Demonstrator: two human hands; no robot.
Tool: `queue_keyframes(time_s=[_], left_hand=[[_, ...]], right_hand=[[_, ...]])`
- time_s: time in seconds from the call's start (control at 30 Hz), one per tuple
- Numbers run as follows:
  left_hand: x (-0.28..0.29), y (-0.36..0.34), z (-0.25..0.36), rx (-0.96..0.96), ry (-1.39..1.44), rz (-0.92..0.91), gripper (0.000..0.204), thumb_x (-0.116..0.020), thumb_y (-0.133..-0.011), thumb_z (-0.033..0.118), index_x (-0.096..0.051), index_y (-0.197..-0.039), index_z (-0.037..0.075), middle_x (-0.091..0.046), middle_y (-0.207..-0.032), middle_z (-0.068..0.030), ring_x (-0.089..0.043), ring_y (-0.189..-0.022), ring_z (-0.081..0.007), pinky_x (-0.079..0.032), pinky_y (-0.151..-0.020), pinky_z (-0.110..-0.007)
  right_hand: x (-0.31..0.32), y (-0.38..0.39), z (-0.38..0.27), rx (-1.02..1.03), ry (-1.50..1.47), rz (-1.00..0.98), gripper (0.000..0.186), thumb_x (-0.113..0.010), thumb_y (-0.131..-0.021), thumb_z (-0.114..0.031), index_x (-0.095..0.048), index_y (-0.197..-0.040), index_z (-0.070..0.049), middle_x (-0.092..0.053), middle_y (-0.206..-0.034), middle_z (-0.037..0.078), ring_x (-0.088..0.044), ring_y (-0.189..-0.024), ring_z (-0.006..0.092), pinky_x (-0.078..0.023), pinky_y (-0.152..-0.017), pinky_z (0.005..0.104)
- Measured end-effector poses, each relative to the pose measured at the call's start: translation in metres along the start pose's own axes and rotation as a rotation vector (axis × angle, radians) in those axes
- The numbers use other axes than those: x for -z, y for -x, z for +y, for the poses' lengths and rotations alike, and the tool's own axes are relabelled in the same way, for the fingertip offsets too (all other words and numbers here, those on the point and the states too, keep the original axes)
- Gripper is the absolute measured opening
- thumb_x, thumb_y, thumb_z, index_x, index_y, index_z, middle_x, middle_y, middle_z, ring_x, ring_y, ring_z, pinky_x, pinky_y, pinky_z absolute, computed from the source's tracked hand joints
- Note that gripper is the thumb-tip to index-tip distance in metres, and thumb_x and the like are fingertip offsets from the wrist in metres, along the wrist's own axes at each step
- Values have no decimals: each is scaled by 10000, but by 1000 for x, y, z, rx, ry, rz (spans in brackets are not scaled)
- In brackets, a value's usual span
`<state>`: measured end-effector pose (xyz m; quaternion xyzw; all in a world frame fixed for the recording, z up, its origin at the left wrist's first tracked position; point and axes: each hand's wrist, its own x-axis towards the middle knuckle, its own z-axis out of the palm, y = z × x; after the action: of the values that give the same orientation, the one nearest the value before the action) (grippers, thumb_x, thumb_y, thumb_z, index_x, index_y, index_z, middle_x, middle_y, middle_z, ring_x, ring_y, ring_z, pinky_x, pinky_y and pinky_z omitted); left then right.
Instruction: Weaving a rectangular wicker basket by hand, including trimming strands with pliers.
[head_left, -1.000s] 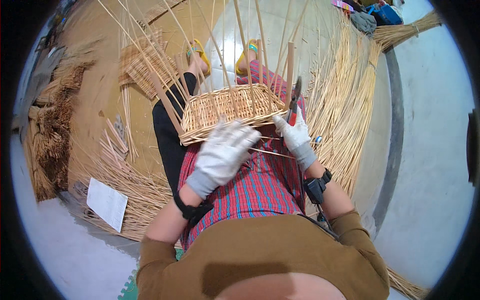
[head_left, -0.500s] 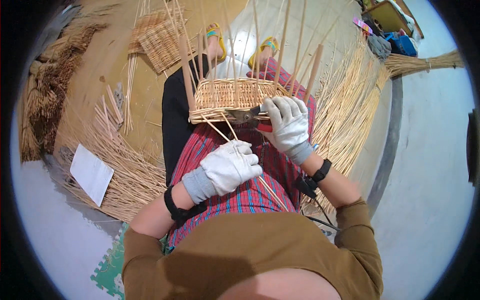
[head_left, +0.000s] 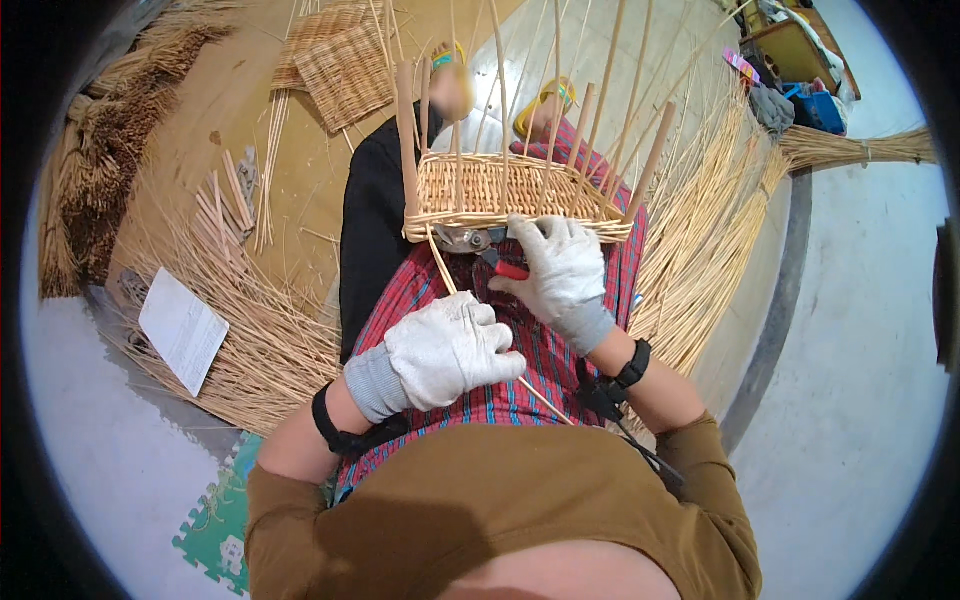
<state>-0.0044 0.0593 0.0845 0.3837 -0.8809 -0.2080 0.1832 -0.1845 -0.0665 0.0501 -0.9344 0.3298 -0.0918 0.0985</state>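
Note:
A partly woven wicker basket (head_left: 490,188) rests across my lap, with thick wooden corner stakes and thin upright rods rising from it. My gloved right hand (head_left: 556,268) is closed round pruning shears (head_left: 505,264) with red handles. Their metal head lies against the basket's near rim, left of that hand. Below it, my gloved left hand (head_left: 447,348) grips a wicker strand (head_left: 440,260), which runs up to the rim by the shears' jaws. The strand's other end comes out past the fingers toward my waist. Whether the blades bite on it I cannot tell.
Loose wicker rods (head_left: 720,220) spread over the floor at the right, and more lie at the left under a white sheet (head_left: 183,330). Woven panels (head_left: 345,75) lie at the far left. A tied bundle (head_left: 860,146) and a blue basket (head_left: 815,105) are far right.
The shears have moved left along the near rim with my right hand. Two strands stood apart above my left hand; now one shows there. The basket sits slightly further right in view.

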Motion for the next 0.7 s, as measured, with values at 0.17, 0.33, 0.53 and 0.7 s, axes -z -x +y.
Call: queue_keyframes(time_s=[0.17, 0.33, 0.53, 0.7], left_hand=[[3, 0, 1, 0, -4, 76, 290, -623, -763, 181, -624, -1049, 230, -551, -838, -4, -579, -837, -229, -476, -776, -387], [11, -3, 1, -26, -31, 113, 301, -608, -780, 193, -628, -1077, 235, -543, -820, 0, -576, -804, -224, -470, -753, -379], [17, 19, 7, -16, -14, 124, 390, -604, -800, 226, -653, -1186, 193, -547, -774, -10, -584, -710, -235, -475, -660, -391], [-15, 64, -42, 758, 199, 767, 247, -584, -801, -74, -686, -990, 48, -647, -884, -96, -671, -866, -242, -546, -796, -326]], right_hand=[[-2, -8, -17, -83, -23, -61, 724, -893, -597, -427, -601, -1179, -113, -607, -979, 120, -602, -939, 328, -456, -810, 460], [-3, -10, -29, -129, 16, -60, 680, -889, -608, -426, -600, -1136, -111, -602, -949, 125, -602, -925, 335, -456, -772, 465], [11, -22, -11, -18, -27, -262, 551, -847, -690, -426, -606, -1062, -99, -627, -916, 152, -662, -862, 358, -544, -727, 462], [45, -18, 23, -135, -88, -294, 581, -869, -681, -433, -647, -1105, -103, -657, -955, 168, -665, -935, 359, -531, -831, 467]])
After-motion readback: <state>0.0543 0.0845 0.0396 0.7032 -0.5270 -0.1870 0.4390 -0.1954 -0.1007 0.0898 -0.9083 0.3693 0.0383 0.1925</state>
